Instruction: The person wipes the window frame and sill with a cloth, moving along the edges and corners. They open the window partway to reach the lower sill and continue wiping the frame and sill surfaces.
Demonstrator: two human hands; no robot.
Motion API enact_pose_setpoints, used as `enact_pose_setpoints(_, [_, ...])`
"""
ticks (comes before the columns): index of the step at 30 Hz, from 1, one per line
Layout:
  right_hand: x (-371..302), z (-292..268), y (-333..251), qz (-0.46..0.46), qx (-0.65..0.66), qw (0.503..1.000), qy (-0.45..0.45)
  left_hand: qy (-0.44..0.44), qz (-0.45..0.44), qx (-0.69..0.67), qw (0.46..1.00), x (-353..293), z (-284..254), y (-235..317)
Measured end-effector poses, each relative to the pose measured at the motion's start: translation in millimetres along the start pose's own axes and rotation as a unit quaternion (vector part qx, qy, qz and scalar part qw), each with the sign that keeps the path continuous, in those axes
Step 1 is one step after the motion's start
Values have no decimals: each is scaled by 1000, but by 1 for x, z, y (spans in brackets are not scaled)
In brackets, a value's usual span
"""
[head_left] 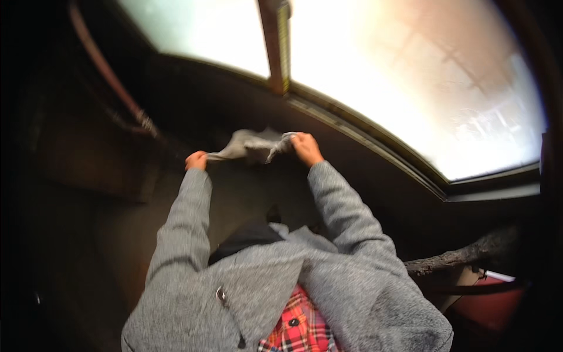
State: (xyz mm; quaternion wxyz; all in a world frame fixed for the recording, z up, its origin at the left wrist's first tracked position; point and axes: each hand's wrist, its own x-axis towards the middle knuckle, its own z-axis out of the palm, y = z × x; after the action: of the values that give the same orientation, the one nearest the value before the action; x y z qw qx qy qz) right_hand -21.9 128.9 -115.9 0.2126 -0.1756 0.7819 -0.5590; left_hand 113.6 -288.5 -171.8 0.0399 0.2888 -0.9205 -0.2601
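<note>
A crumpled grey cloth [249, 146] is stretched in the air between my two hands, in front of a dark wall below the window. My left hand [196, 160] is closed on its narrow left end. The bunched right end is gripped by my right hand [306, 148], a little higher and nearer the window. The middle of the cloth sags and is smeared by motion. Both arms reach forward in grey coat sleeves.
A bright, hazy window [399, 76] with a brown upright post [274, 47] spans the top and right. On the left a reddish pipe or rail [108, 70] slopes down. At lower right are a rough branch [469, 255] and a red surface [487, 305].
</note>
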Motion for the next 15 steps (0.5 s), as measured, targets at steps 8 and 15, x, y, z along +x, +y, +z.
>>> enact_pose_setpoints(8, [-52,-60,10,54,186,981,6,4,91,96,991,-10,40,99])
enact_pose_setpoints(15, [-155,-106,-6,76,473,871,111,-238,-13,-364,900,-33,73,154])
